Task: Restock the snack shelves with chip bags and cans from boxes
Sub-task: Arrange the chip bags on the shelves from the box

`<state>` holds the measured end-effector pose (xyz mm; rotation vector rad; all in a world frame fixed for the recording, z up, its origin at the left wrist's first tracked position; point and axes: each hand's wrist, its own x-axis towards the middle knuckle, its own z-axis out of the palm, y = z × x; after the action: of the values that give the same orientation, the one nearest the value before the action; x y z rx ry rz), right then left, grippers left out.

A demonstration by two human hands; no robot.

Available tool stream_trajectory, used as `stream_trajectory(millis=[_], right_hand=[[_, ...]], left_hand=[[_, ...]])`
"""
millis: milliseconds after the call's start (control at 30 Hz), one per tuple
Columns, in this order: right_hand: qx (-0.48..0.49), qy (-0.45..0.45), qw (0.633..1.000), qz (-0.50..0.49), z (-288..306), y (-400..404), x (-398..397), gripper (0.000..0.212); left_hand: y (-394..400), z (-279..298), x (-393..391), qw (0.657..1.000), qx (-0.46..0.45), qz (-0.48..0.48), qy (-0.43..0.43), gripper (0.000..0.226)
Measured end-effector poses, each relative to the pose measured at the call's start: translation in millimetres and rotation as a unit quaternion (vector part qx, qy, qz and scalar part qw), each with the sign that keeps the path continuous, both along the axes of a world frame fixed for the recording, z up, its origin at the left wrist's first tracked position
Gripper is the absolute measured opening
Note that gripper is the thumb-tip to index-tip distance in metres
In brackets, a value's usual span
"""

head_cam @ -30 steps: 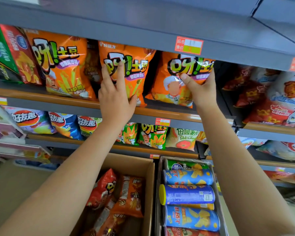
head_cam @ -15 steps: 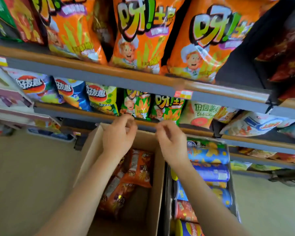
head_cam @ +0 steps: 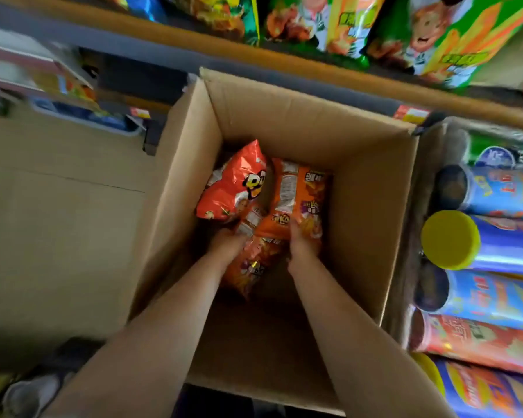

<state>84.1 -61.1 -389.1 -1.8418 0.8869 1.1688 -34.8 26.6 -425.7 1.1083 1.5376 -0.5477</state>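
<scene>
Both hands, up at the shelf 1 s ago, now down inside cardboard box (head_cam: 372, 188): left hand (head_cam: 226, 245) & right hand (head_cam: 303, 247) on orange chip bags (head_cam: 296, 200).

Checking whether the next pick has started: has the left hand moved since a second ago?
Yes. The left hand dropped from the shelf's orange bags down into the brown cardboard box, now touching chip bags there.

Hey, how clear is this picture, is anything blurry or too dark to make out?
Head view: the shelved green snack bags and the floor-level goods at far left are smeared by motion blur; the brown cardboard box falls into shadow at its near bottom; the wide lens bends the shelf edge; the orange chip bags read fairly sharp.
</scene>
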Motion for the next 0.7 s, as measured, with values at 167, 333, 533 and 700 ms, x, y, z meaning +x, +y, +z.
stream_trajectory(millis=[167, 333, 533, 700], right_hand=[[0.046, 0.039, 0.983, -0.173, -43.3, 2.1, 15.7, 0.087], [0.070, -0.002, 0.977, -0.202, -37.9, 8.1, 13.8, 0.073], [0.058, -0.063, 0.986, -0.143, 32.6, 24.2, 13.5, 0.041], [0.076, -0.203, 0.976, -0.014, 138.6, 9.1, 21.2, 0.042]], left_hand=[[3.4, -33.7, -2.6, 0.999, -0.034, -0.005, 0.015, 0.078], [-0.6, -36.8, -15.9, 0.989, -0.143, -0.007, -0.045, 0.062], [-13.7, 11.8, 0.1, 0.973, -0.177, 0.108, -0.100, 0.055], [-22.4, 83.3, -3.5, 0.955, -0.183, 0.151, -0.179, 0.094]])
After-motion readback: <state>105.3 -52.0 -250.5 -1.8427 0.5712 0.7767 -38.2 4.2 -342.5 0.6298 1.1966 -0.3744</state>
